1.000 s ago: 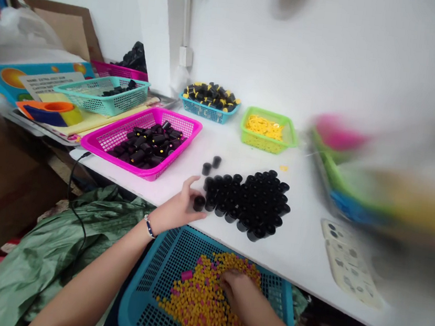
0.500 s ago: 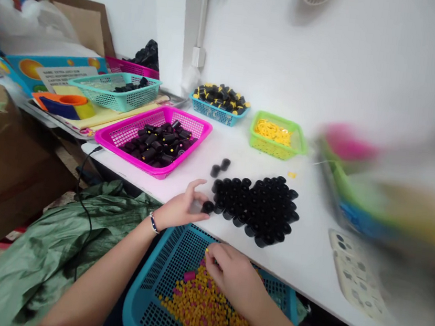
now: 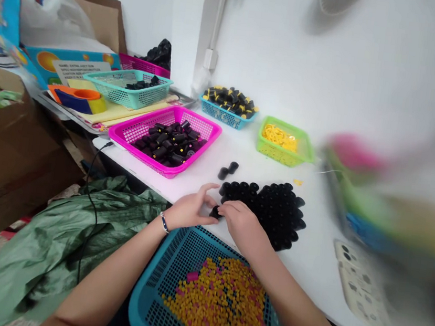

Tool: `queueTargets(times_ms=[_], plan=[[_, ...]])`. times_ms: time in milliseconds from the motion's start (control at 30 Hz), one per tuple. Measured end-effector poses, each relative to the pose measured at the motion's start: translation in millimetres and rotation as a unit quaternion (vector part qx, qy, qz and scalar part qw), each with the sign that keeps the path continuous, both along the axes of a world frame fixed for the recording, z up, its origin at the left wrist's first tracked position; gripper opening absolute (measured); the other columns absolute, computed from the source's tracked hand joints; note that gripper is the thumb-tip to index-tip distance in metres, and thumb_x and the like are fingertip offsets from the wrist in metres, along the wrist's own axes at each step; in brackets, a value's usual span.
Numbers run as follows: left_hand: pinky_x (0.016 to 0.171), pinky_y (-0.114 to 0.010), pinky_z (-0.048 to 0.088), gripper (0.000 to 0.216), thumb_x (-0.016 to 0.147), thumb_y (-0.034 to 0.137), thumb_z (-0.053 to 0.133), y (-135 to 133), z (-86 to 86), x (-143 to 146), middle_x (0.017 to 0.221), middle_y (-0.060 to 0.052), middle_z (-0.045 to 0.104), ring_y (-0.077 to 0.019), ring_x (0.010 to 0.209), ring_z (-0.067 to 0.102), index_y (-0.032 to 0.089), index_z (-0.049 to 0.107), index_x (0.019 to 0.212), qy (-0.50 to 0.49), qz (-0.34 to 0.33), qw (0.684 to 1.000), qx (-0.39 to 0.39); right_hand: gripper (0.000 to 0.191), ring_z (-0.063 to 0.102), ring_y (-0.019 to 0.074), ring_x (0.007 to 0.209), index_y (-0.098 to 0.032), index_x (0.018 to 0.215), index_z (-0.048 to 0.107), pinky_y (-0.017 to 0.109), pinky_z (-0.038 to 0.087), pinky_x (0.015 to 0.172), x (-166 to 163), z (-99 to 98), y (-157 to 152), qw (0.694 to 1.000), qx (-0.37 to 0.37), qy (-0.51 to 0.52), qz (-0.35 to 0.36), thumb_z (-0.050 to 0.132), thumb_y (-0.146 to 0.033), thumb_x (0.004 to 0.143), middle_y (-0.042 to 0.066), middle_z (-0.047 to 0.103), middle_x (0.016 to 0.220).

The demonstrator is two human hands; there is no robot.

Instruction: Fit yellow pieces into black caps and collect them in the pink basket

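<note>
My left hand (image 3: 192, 208) rests at the table's front edge, its thumb and fingers closed around the sides of a small black cylinder (image 3: 215, 212). The fingertips of my right hand (image 3: 242, 223) are pinched together at the top of that cylinder. They hide the small yellow piece that showed in them a moment ago. Just beyond both hands, many black cylinders (image 3: 280, 213) stand upright, packed close together. Below the hands, a blue-green basket (image 3: 158, 261) holds a heap of tiny yellow and pink pieces (image 3: 219, 306).
On the table are a pink basket of black cylinders (image 3: 116, 130), a blue basket of black-and-yellow parts (image 3: 227, 117), and a green basket of yellow parts (image 3: 302, 152). Two black cylinders (image 3: 228, 169) stand apart. A phone (image 3: 359, 286) lies right; green sheeting (image 3: 32, 251) is at lower left.
My right hand has risen from over the blue-green basket to the black cylinder in my left hand. The view has shifted slightly, moving the scene to the right.
</note>
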State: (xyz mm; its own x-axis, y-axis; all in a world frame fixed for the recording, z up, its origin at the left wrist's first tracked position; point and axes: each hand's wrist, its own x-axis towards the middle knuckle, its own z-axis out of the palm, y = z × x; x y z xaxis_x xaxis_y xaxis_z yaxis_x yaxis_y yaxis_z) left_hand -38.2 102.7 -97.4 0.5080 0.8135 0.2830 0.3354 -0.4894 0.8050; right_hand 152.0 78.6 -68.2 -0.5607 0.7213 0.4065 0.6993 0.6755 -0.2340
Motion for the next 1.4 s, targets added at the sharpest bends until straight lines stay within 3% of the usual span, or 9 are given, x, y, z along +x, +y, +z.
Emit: queueTargets(times_ms=[500,967,1233,1400], plan=[[0.076,-0.032,0.046,0.081,0.068,0.037,0.071,-1,2.2,1,0.091,0.000,0.063,-0.0183,0.083,0.061,0.028,0.023,0.133,0.014,0.015,1.000,0.002,0.032,0.048,0.0234,0.106,-0.013,0.115,0.057,0.042,0.044,0.097,-7,-15.0,-26,0.998,0.049,-0.007,-0.033,0.041,-0.008,0.088,0.012,0.059,0.110],[0.075,-0.031,0.047,0.075,0.070,0.036,0.069,-2,3.5,3,0.090,0.000,0.063,-0.0181,0.082,0.062,0.028,0.026,0.131,0.033,0.035,0.999,0.006,0.031,0.050,0.0237,0.102,-0.012,0.111,0.059,0.044,0.047,0.092,-13,-16.0,-26,0.994,0.081,0.031,-0.068,0.037,-0.010,0.090,0.012,0.060,0.107],[0.075,-0.031,0.047,0.076,0.069,0.034,0.069,-1,1.3,2,0.089,0.000,0.063,-0.0182,0.083,0.062,0.028,0.026,0.131,0.027,0.036,0.999,0.006,0.032,0.049,0.0255,0.107,-0.008,0.113,0.058,0.046,0.044,0.096,-12,-25.6,-23,0.985,0.146,-0.051,-0.070,0.036,-0.009,0.091,0.014,0.060,0.109],[0.075,-0.031,0.047,0.074,0.070,0.033,0.068,-1,1.7,3,0.089,0.000,0.064,-0.0180,0.081,0.063,0.028,0.027,0.131,0.035,0.037,0.999,0.010,0.035,0.047,0.0272,0.112,-0.004,0.116,0.057,0.047,0.043,0.097,-11,-30.3,-22,0.985,0.148,-0.078,-0.051,0.035,-0.006,0.089,0.017,0.058,0.114]])
